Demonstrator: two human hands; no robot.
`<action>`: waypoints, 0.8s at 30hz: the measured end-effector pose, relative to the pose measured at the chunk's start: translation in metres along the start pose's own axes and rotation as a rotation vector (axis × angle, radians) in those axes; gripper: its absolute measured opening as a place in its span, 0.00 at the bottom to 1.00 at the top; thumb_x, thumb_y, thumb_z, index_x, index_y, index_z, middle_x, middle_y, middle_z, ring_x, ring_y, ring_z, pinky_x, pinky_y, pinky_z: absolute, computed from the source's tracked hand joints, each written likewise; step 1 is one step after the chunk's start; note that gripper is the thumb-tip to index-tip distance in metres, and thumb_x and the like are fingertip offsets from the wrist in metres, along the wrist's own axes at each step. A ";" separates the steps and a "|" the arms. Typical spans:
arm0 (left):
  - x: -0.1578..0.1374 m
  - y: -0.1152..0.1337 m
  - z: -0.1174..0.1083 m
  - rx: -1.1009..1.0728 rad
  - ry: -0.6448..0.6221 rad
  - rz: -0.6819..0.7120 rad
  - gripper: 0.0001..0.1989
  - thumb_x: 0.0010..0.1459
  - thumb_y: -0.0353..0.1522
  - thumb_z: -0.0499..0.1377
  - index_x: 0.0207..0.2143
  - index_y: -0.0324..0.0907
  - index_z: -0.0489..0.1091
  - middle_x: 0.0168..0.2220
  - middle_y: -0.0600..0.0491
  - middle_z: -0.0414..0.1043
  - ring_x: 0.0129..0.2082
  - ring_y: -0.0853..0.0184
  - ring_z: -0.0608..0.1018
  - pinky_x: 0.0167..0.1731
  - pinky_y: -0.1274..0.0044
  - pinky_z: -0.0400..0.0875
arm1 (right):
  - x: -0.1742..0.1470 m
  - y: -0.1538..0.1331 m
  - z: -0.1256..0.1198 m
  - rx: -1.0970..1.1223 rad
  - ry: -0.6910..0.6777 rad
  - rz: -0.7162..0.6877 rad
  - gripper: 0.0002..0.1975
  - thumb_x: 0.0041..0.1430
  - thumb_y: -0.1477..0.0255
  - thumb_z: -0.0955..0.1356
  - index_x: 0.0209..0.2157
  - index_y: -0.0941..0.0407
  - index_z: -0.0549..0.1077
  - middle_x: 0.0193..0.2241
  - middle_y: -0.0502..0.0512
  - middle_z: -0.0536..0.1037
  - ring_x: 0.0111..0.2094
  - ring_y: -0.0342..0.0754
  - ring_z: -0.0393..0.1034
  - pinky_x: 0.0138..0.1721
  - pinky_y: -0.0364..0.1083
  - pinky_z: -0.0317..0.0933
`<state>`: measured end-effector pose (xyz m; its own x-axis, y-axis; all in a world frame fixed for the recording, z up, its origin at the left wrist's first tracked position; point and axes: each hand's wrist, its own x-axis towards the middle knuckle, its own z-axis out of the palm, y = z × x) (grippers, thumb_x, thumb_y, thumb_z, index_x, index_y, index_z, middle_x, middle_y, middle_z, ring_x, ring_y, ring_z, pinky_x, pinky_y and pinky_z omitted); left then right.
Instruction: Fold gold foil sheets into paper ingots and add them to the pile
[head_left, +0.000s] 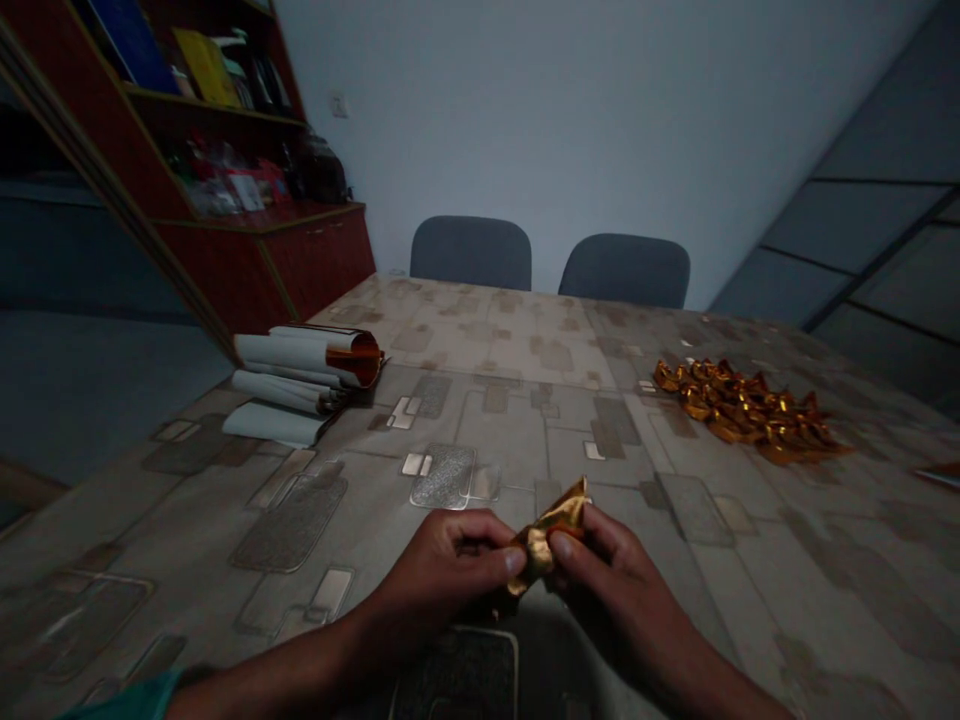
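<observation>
Between my two hands is a folded piece of gold foil paper (541, 548), shaped much like a small ingot with a pointed end up at the right. My left hand (457, 560) pinches its left end between thumb and fingers. On the other end, my right hand (607, 565) grips with the thumb pressed on the near side. Both hands are just above the near part of the table. Over to the right lies a cluster of several folded gold paper ingots (750, 408). The fingertips behind the foil are partly hidden.
A patterned cloth covers the table (510, 420). Curled sheets of white-backed gold paper (292, 375) lie at its left side. Two grey chairs (471, 250) stand at the far edge, by the wall. A reddish wooden cabinet (247, 240) with shelves is at the back left.
</observation>
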<state>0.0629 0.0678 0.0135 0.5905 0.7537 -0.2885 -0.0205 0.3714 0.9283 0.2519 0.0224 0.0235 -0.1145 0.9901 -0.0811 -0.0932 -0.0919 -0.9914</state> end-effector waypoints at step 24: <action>0.002 0.008 -0.002 -0.185 0.168 0.006 0.17 0.48 0.41 0.71 0.29 0.38 0.71 0.22 0.55 0.74 0.22 0.74 0.73 0.24 0.83 0.65 | 0.003 -0.002 -0.018 -0.883 -0.195 -0.800 0.13 0.66 0.78 0.65 0.50 0.51 0.70 0.43 0.57 0.72 0.41 0.49 0.70 0.39 0.46 0.68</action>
<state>0.0623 0.0730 0.0198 0.4474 0.8302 -0.3325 -0.1800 0.4477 0.8759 0.2698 0.0275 0.0230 -0.4874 0.6944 0.5294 0.4938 0.7192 -0.4888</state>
